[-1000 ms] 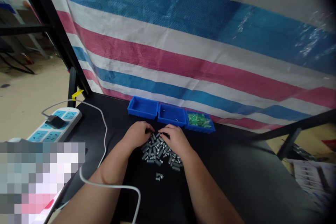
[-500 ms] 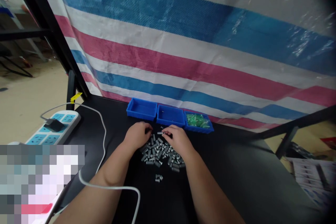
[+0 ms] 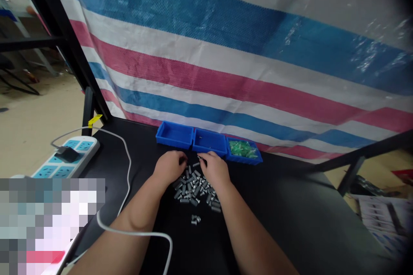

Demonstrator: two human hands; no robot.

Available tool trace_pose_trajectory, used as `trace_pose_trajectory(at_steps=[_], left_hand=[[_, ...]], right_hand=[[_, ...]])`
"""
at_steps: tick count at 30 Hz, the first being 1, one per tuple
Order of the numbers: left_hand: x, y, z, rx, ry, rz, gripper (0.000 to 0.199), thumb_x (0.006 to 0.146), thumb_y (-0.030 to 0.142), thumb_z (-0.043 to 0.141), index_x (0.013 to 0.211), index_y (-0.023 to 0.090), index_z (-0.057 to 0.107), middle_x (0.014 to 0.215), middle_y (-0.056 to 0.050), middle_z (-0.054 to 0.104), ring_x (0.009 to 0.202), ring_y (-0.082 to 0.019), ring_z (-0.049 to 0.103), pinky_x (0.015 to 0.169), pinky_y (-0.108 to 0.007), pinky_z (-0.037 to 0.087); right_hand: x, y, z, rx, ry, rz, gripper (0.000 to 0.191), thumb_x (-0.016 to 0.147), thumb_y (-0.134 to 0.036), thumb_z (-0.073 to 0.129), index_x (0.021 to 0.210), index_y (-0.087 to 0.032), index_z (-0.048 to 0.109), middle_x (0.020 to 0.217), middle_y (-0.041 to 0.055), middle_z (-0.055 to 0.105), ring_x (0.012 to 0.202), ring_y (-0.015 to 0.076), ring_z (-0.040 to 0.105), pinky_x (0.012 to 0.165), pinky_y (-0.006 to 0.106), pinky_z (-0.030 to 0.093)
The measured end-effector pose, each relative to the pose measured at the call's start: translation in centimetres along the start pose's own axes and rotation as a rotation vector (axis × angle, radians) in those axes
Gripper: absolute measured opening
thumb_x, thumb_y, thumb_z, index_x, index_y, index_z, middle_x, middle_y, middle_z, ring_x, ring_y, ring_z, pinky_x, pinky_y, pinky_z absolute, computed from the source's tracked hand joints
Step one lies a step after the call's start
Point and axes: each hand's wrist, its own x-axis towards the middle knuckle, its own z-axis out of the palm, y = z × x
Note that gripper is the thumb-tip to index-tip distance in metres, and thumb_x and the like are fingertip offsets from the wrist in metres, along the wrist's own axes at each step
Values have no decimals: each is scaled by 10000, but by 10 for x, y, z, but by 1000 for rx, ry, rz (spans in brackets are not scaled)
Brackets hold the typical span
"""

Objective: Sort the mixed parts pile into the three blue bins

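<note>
On the black table lies a pile of small grey metal screws and cylindrical pieces point(image 3: 192, 189). At the pile's back left edge is my left hand point(image 3: 169, 166), its fingers curled together; whatever they hold, if anything, is hidden. My right hand point(image 3: 215, 171) reaches over the pile's right side, thumb and forefinger pinched just in front of the middle blue tray point(image 3: 209, 142). A tiny thing seems to be between those fingertips, too small to name. A few screws point(image 3: 195, 219) lie apart, nearer to me.
A left blue tray point(image 3: 175, 141) and a right blue tray point(image 3: 247, 160) holding green pieces point(image 3: 242, 149) flank the middle one. To the left lie a white power strip point(image 3: 92, 148) and a white cable point(image 3: 129, 167) crossing my left forearm. A striped sheet point(image 3: 226, 81) hangs behind.
My right hand has moved slightly away from me and left, its fingertips now closer to the middle tray. My left hand has stayed almost still.
</note>
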Motion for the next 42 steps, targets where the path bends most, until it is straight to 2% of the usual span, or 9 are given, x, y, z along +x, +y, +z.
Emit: trace_pose_trajectory(at_steps=[6,14,21,24,26,32,34,38,42], left_hand=[[-1,2,-1,-3,-6,-25,228,878,294,579,991,270,775,988,-61,783,888,-240,705,758,-310,503],[-1,2,0,10,4,-33,223,909,296,559,985,256,765,1011,-74,776,945,-255,704,791,-322,503],[-1,1,1,0,7,-36,236,928,299,547,1034,247,752,1058,-83,766,1006,-275,689,818,-343,498],[0,0,2,4,-2,-31,242,932,304,542,1036,253,754,1062,-85,765,1017,-280,688,831,-348,495],[1,-1,3,2,-1,-19,244,934,300,537,1033,253,755,1063,-83,766,1020,-279,690,840,-349,494],[1,-3,4,-16,8,-21,240,928,294,550,1042,253,757,1058,-76,771,1019,-273,693,841,-340,497],[1,-3,3,-25,13,-27,238,927,294,554,1040,255,760,1052,-75,772,1007,-265,694,841,-335,498],[1,-2,2,-75,30,-26,227,920,277,563,1026,244,760,1040,-73,773,981,-258,692,841,-340,497],[2,-1,2,-171,68,-7,212,915,275,575,1013,230,758,1027,-62,775,914,-231,695,808,-321,497]], right_hand=[[-1,0,-2,74,6,-80,226,926,-220,607,1091,-283,748,999,49,712,868,184,676,739,254,487],[-1,4,-5,177,30,-104,137,801,-160,654,886,-237,728,847,9,673,696,146,609,663,243,449],[1,14,-19,396,380,-85,124,840,-199,587,892,-199,700,853,43,645,665,147,603,595,251,484],[10,24,-23,381,553,7,142,864,-252,590,916,-186,704,867,63,666,670,160,613,602,267,510],[15,29,-22,325,592,68,165,870,-279,595,932,-179,711,856,65,685,647,161,613,655,290,532],[4,35,-35,240,510,89,165,849,-236,581,903,-180,727,799,49,704,599,151,586,686,301,521],[-5,39,-44,271,368,69,153,823,-204,591,873,-193,735,750,24,693,580,142,577,643,277,507],[-14,51,-48,315,-60,-10,215,763,-129,644,912,-216,772,798,14,729,635,139,631,649,254,514],[-13,58,-35,323,-184,2,219,744,-81,657,871,-207,783,853,32,746,688,145,670,642,237,525]])
